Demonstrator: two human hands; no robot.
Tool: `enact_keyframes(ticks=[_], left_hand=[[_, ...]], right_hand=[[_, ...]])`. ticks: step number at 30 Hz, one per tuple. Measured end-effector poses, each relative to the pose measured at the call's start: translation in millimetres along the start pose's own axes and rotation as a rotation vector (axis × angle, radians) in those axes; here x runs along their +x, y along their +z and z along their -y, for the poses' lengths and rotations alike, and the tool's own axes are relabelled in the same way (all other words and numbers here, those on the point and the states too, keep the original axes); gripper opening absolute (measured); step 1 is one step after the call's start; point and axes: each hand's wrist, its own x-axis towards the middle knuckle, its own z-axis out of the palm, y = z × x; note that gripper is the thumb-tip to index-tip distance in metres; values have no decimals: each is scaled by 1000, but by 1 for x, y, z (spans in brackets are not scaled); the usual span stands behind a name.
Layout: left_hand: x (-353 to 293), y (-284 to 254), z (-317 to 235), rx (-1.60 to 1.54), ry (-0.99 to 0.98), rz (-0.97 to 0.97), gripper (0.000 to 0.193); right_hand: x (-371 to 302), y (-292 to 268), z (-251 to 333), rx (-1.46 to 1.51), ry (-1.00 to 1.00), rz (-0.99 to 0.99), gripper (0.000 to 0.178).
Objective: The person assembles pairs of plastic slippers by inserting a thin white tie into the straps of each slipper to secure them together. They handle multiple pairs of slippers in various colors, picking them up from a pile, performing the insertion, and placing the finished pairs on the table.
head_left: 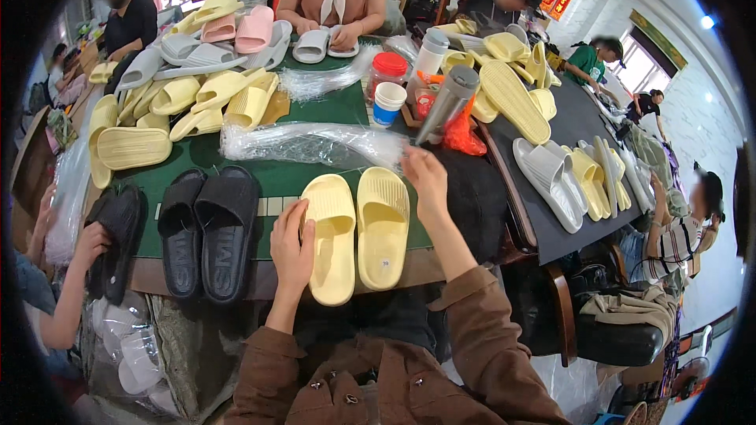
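Note:
Two pale yellow slide sandals (358,234) lie side by side, soles toward me, on the green table (283,177) in front of me. My left hand (290,244) rests on the left edge of the left sandal, fingers curled over it. My right hand (425,177) reaches past the right sandal to a stack of clear plastic bags (315,144), fingers touching the bags' right end.
A pair of black slides (207,232) lies left of the yellow pair. Heaps of yellow, grey and pink slides (197,71) cover the far table. Jars, a cup and a steel flask (447,102) stand at the right. Other people sit around; a neighbour's hand (89,242) holds a black slide.

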Motion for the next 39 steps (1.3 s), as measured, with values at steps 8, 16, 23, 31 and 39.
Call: enact_keyframes(ticks=[8,16,23,31,39], left_hand=[[-3,4,0,37,-19,37,40],[-8,13,-11,77,23,50,45],[-7,11,-12,51,24,47,45],[-8,12,-12,39,24,39,44],[-16,-1,-36,77,300,15,45]], right_hand=[[19,-31,-60,-361,-67,88,18],[33,-5,-39,-749,-271,72,14],[30,20,-26,-784,-357,126,11],[10,13,-28,-860,-480,116,12],[-39,15,12,-606,-499,36,13]])
